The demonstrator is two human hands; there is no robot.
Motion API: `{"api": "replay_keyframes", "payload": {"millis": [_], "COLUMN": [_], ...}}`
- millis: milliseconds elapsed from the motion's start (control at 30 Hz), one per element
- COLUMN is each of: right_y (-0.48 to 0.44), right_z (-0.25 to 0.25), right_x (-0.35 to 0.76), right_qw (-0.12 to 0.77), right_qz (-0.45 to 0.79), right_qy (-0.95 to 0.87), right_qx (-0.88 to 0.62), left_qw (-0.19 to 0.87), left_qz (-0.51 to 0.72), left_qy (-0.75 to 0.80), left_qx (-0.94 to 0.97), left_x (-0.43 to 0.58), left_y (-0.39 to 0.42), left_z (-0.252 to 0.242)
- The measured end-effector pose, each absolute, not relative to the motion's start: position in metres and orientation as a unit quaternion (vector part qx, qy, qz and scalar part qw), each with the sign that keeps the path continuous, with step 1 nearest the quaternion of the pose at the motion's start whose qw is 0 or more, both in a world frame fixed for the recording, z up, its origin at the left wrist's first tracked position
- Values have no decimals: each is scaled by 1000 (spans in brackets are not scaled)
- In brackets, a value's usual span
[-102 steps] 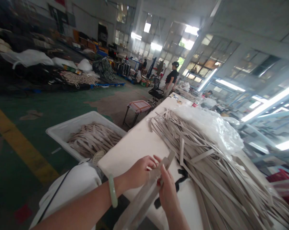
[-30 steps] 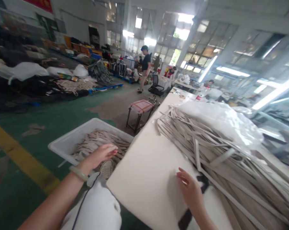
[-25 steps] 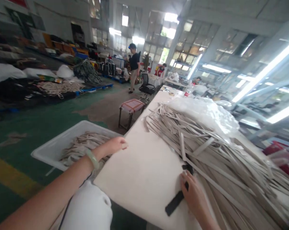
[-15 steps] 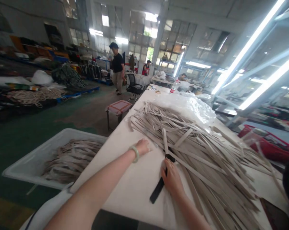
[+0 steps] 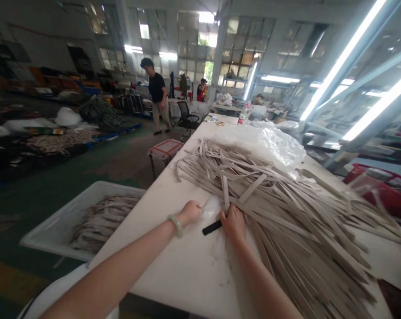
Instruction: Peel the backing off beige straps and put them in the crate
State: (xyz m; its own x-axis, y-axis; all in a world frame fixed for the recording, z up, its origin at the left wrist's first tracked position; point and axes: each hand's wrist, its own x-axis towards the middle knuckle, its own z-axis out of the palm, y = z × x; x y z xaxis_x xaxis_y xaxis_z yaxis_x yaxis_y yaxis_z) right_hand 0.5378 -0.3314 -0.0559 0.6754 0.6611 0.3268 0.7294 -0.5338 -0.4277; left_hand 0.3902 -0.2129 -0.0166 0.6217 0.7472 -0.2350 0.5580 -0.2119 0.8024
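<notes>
On the white table my right hand (image 5: 234,222) is closed around a black strip (image 5: 212,227), whose end sticks out to the left of my fingers. A beige strap (image 5: 225,192) runs down to the same fingers from the pile; whether they hold it too is hidden. My left hand (image 5: 191,212), with a pale green bangle (image 5: 176,225) on the wrist, is closed just left of my right hand. What its fingers pinch, if anything, cannot be made out. A big pile of flat beige straps (image 5: 280,212) spreads beside my right hand and forearm.
A white tub (image 5: 41,226) of strap bundles stands on the floor left of the table (image 5: 174,266). Clear plastic sheeting (image 5: 277,144) and a bottle (image 5: 241,117) lie beyond the pile. A stool (image 5: 165,149), an office chair (image 5: 186,116) and a walking person (image 5: 158,95) are farther off.
My right hand has moved up along the black strip, which is now turned more level and shows less of its length. My left hand has shifted slightly left and down in view.
</notes>
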Motion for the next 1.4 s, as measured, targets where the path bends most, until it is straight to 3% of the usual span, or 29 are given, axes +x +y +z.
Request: {"api": "replay_keyframes", "payload": {"millis": [233, 433, 500, 667, 833, 933, 1100, 1300, 1400], "right_y": [-344, -351, -351, -347, -346, -350, -358, -362, -356], "right_z": [-53, -41, -39, -43, -45, -42, -35, -39, -41], "right_x": [536, 508, 489, 454, 453, 452, 435, 426, 446], "right_qw": [404, 478, 488, 531, 584, 565, 462, 378, 413], "right_qz": [-69, -63, 28, 438, 487, 489, 479, 442, 435], "right_qy": [-331, -397, -457, -404, -312, -354, -531, -611, -556], "right_qx": [-850, -781, -743, -603, -569, -563, -525, -537, -575], "left_qw": [561, 511, 472, 431, 471, 586, 782, 810, 802], "left_qz": [110, 168, 167, 113, -18, -25, 131, 268, 277], "left_qy": [441, 380, 354, 289, 245, 277, 362, 377, 369], "left_qx": [691, 752, 790, 847, 847, 761, 491, 361, 378], "left_x": [285, 275, 274, 274, 268, 270, 290, 302, 299], "left_y": [-247, -245, -250, -273, -273, -263, -259, -260, -256], "left_z": [-16, -6, 1, 11, 8, 5, -3, -4, 4]}}
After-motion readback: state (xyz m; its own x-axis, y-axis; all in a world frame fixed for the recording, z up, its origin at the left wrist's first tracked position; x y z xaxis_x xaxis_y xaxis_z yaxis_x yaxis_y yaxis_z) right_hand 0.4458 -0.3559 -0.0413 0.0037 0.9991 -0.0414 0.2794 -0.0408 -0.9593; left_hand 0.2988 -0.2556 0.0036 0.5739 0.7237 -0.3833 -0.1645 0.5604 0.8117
